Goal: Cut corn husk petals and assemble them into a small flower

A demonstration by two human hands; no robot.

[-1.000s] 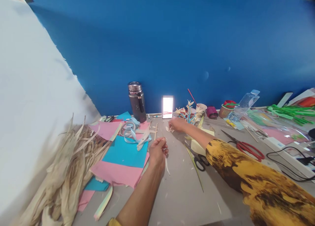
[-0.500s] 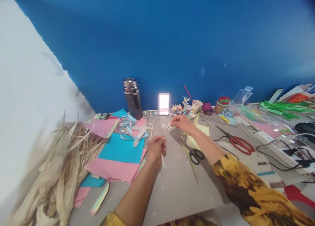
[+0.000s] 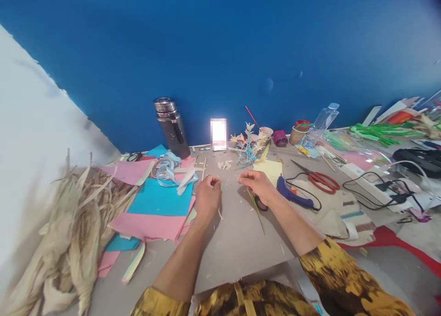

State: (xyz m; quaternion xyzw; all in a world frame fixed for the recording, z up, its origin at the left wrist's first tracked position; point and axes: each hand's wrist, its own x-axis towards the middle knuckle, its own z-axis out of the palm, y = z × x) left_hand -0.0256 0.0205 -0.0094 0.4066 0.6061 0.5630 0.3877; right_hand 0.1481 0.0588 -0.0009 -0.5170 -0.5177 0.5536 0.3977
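My left hand (image 3: pixel 208 197) is closed above the middle of the table, its thumb and fingers pressed together. What they hold, if anything, is too small to name. Just below it shows a thin white strip (image 3: pixel 221 214); whether it hangs from the hand or lies on the table I cannot tell. Across from it, my right hand (image 3: pixel 257 185) pinches a small pale piece at its fingertips. Beyond both hands lie several cream petal-like pieces (image 3: pixel 225 164). Behind the right hand stands a bunch of cream flowers (image 3: pixel 250 143) on blue stems. Dark-handled scissors (image 3: pixel 262 205) are mostly hidden under the right forearm.
On the left are dried husks (image 3: pixel 81 233), blue paper (image 3: pixel 160 196), light-blue ribbon (image 3: pixel 168 171) and a dark flask (image 3: pixel 172 132). A lit phone (image 3: pixel 219 134) leans at the wall. To the right lie a blue glue gun (image 3: pixel 296 196), red-handled scissors (image 3: pixel 322 182) and a power strip (image 3: pixel 372 187).
My right hand has drawn back from the petal-like pieces toward my left hand. My left hand stays closed. The view has shifted, and the glue gun now shows beside the right forearm.
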